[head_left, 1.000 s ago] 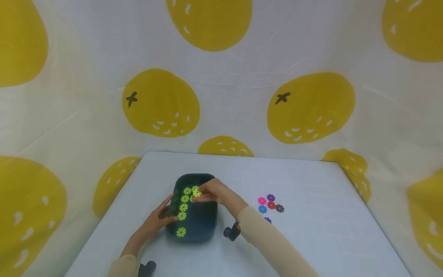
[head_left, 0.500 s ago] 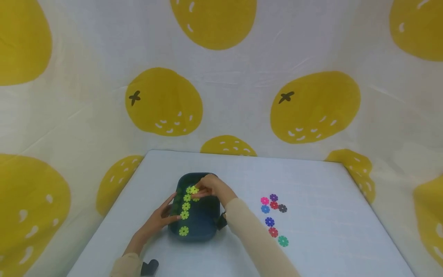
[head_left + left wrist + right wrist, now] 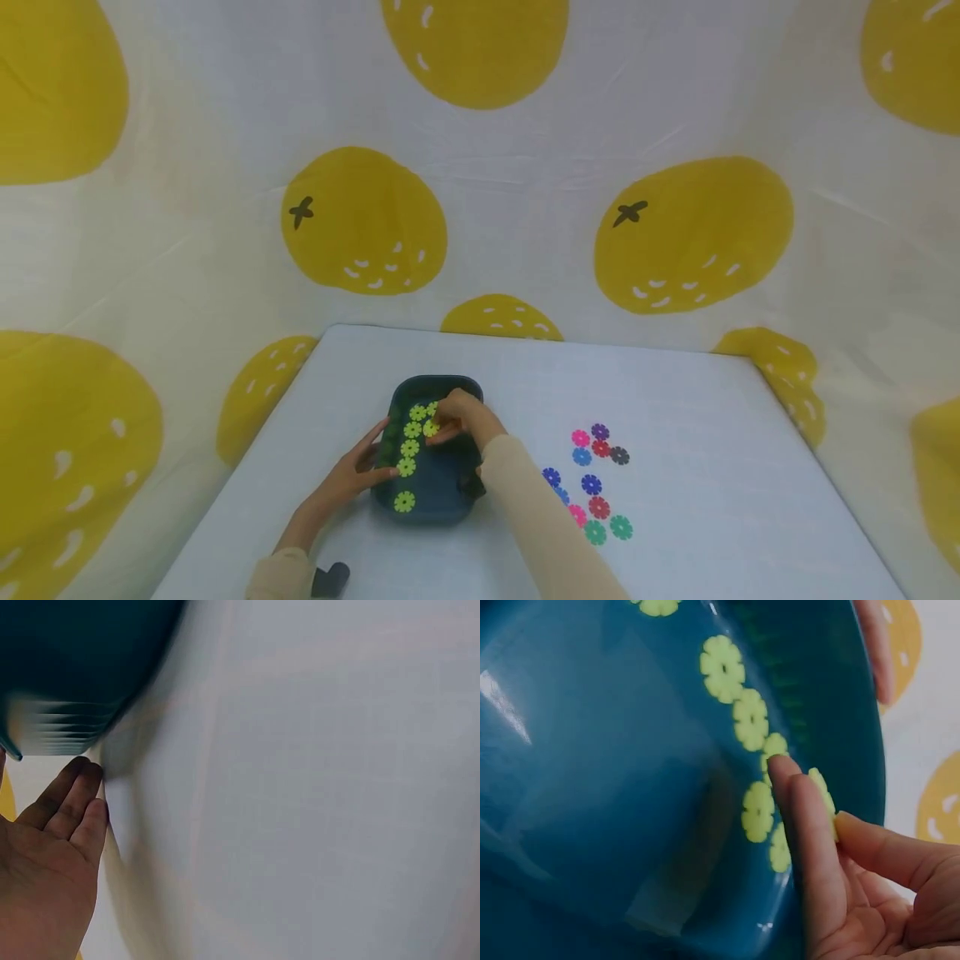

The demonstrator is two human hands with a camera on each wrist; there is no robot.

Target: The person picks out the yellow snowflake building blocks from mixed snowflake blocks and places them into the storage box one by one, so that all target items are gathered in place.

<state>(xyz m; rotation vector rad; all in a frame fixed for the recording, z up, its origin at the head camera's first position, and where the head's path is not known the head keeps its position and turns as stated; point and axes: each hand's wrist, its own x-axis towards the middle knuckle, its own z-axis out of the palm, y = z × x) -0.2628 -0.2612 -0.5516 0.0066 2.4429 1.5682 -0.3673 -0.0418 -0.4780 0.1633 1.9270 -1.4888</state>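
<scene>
A dark teal plastic tub stands on the table and holds several yellow-green flower-shaped discs, most in a line along its left side. My left hand rests against the tub's left wall; its thumb reaches over the rim. In the left wrist view, straight fingers touch the outside of the tub. Inside the tub, my right hand pinches one yellow-green flower disc between thumb and fingers, just above other discs. The right hand partly covers the far discs in the head view.
Right of the tub, loose flower discs lie in two groups: a farther one with a red disc and a nearer one with a green disc. The right sleeve passes beside the nearer group. A patterned cloth hangs behind the table.
My right hand stays over the tub's far part, with the pinched disc shifted slightly nearer. The right forearm has swung left, uncovering more discs on the table. The left hand keeps its place.
</scene>
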